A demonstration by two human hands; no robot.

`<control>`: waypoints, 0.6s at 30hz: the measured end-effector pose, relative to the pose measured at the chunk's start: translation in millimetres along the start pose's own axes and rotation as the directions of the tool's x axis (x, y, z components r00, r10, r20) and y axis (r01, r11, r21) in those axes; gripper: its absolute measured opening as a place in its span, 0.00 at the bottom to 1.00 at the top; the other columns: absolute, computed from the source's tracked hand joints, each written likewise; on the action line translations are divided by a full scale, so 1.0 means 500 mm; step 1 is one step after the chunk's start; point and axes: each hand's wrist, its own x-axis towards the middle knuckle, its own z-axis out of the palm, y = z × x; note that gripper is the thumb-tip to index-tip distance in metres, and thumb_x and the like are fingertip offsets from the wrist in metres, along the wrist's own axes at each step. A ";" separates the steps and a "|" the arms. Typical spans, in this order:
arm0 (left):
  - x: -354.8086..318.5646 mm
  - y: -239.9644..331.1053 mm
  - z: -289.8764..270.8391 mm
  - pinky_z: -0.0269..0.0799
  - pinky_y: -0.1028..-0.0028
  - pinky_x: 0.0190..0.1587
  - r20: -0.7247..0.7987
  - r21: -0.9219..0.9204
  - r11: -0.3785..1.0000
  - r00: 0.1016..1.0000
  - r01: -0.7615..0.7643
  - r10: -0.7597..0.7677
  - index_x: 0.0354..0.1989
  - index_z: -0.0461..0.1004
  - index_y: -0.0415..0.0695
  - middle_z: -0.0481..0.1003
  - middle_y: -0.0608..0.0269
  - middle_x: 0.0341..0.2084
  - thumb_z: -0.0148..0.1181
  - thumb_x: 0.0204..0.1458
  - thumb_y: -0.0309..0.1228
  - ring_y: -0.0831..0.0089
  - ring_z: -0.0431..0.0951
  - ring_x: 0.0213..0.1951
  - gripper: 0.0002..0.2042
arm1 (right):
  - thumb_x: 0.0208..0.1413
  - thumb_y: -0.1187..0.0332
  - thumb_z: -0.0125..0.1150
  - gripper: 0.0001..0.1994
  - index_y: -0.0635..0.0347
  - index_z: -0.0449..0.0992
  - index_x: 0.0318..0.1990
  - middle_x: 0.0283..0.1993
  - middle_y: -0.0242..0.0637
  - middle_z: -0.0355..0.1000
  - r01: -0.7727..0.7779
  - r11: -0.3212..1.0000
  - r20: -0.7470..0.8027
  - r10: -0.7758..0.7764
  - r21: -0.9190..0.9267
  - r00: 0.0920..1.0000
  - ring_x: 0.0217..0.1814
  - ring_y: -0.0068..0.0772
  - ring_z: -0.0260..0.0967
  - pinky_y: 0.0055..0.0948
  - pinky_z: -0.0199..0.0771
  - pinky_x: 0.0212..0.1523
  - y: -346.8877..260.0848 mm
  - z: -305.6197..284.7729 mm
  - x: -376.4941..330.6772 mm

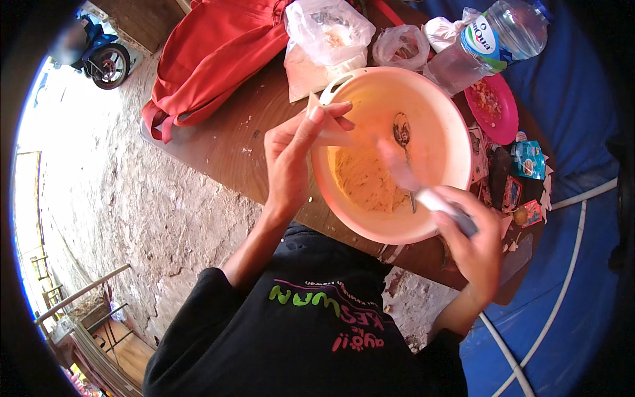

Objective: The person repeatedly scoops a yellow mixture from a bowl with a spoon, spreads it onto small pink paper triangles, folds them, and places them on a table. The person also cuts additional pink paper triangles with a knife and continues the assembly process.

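My left hand (291, 149) pinches a pale, thin folded wrapper (333, 137) between thumb and fingers, over the left rim of a pinkish-white basin (458, 142). A soft yellow-orange mixture (364, 175) lies in the left part of the basin. My right hand (473, 241) grips a knife (436, 202) by its white and dark grey handle at the basin's lower right edge. The blade, smeared by motion, points up and left over the mixture. A metal spoon (401, 129) rests against the basin's inner wall, its handle running down behind the blade.
Behind the basin are plastic bags of pale powder (324, 40) and a large water bottle (486, 43). A pink plate (493, 109) of chopped food and several small packets (528, 159) stand at the right. A red backpack (211, 66) lies on the brown table (225, 145).
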 end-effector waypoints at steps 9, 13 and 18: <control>-0.003 -0.015 0.029 0.70 0.73 0.53 -0.020 -0.044 0.999 0.999 -0.027 0.026 0.49 0.80 0.33 0.81 0.59 0.37 0.53 0.68 0.36 0.75 0.77 0.43 0.17 | 0.58 0.74 0.64 0.10 0.65 0.83 0.46 0.44 0.48 0.81 0.120 0.964 0.217 -0.068 -0.236 0.974 0.46 0.46 0.80 0.36 0.78 0.49 -0.022 0.075 0.078; -0.003 -0.018 0.035 0.71 0.77 0.48 -0.050 0.032 0.999 0.999 -0.012 0.014 0.49 0.80 0.33 0.81 0.59 0.36 0.52 0.68 0.40 0.77 0.78 0.40 0.20 | 0.56 0.75 0.65 0.11 0.64 0.83 0.46 0.43 0.46 0.82 0.170 0.961 0.255 -0.112 -0.217 0.960 0.45 0.44 0.81 0.36 0.78 0.48 -0.020 0.075 0.071; -0.001 -0.020 0.043 0.71 0.76 0.48 -0.093 0.025 0.999 0.995 -0.029 0.031 0.47 0.81 0.32 0.80 0.61 0.35 0.54 0.68 0.35 0.79 0.77 0.40 0.16 | 0.56 0.77 0.64 0.11 0.65 0.83 0.46 0.42 0.47 0.82 0.223 0.938 0.325 -0.131 -0.267 0.937 0.44 0.44 0.81 0.36 0.78 0.47 -0.022 0.071 0.061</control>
